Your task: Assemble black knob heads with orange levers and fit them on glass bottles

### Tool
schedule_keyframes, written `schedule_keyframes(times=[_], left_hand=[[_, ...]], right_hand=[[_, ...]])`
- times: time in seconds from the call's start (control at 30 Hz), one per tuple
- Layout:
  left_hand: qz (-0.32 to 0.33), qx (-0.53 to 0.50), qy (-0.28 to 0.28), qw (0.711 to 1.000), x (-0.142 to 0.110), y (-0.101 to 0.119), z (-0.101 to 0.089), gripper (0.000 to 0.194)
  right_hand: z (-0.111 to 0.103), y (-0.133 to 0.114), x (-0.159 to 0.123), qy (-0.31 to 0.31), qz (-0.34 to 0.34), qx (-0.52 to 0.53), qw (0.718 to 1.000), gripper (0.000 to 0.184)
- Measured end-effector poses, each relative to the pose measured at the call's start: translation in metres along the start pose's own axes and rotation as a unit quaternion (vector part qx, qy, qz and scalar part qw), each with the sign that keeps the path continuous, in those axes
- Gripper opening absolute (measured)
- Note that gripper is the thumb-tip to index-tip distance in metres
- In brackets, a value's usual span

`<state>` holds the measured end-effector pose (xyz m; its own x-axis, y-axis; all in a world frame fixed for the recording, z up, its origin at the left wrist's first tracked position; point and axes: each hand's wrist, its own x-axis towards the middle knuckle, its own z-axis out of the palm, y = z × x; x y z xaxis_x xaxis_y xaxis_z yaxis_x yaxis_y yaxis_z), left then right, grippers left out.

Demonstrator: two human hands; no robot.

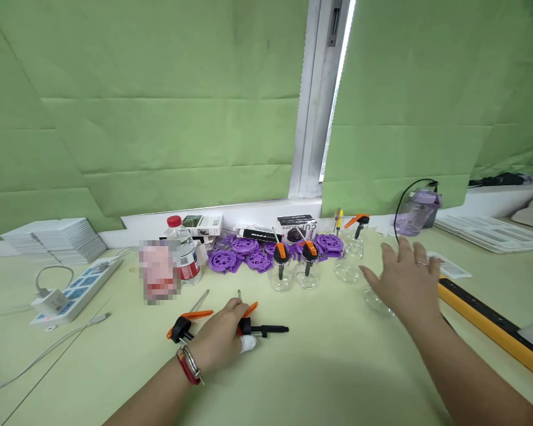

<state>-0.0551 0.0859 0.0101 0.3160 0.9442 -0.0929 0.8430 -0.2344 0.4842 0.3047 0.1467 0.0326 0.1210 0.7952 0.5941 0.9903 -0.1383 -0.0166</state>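
Note:
My left hand (pixel 222 334), a white wrap on its thumb, is closed around a black top with an orange lever (pixel 245 325) just over the table. Beside that wrist lies another black and orange lever top (pixel 181 328) with a thin metal rod. My right hand (pixel 411 281) is spread above a clear glass container (pixel 377 302); its palm hides part of the container, and I cannot tell whether they touch. Two glass containers with black and orange tops (pixel 281 278) (pixel 308 275) stand mid-table. Clear glass containers (pixel 347 271) stand right of them, with an orange lever top (pixel 359 222) above.
Purple plastic wheel-like parts (pixel 244 248) lie along the back, near small boxes (pixel 296 228) and a red-capped bottle (pixel 184 254). On the left are a white power strip (pixel 77 293) and stacked white boxes (pixel 53 239). A yellow-black bar (pixel 493 322) and purple jug (pixel 415 210) are right.

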Motion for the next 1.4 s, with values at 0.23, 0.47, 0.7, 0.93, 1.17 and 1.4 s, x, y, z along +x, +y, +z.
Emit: schedule_keyframes(times=[0.23,0.47,0.7,0.93,1.17,1.4], left_hand=[[-0.059,0.012,-0.056,0.997,0.0,-0.009,-0.004,0.075],[-0.055,-0.021,-0.092,0.994,0.0,-0.009,-0.007,0.074],[-0.011,-0.068,-0.107,0.992,0.001,-0.013,-0.007,0.059],[-0.007,-0.086,-0.089,0.992,0.002,-0.011,-0.008,0.056],[-0.016,-0.111,-0.07,0.991,0.006,-0.016,-0.002,0.047],[-0.028,-0.248,0.056,0.967,0.013,-0.028,0.002,0.049]], right_hand=[[0.005,0.025,0.01,-0.257,0.025,0.045,0.965,0.046],[-0.006,-0.028,-0.015,-0.281,-0.094,0.263,0.918,0.054],[0.016,-0.05,-0.038,-0.372,-0.125,0.401,0.828,0.089],[0.053,-0.062,-0.056,-0.367,-0.14,0.447,0.804,0.098],[0.047,-0.075,-0.061,-0.353,-0.158,0.494,0.779,0.079],[0.028,-0.061,-0.047,-0.318,-0.132,0.463,0.817,0.073]])
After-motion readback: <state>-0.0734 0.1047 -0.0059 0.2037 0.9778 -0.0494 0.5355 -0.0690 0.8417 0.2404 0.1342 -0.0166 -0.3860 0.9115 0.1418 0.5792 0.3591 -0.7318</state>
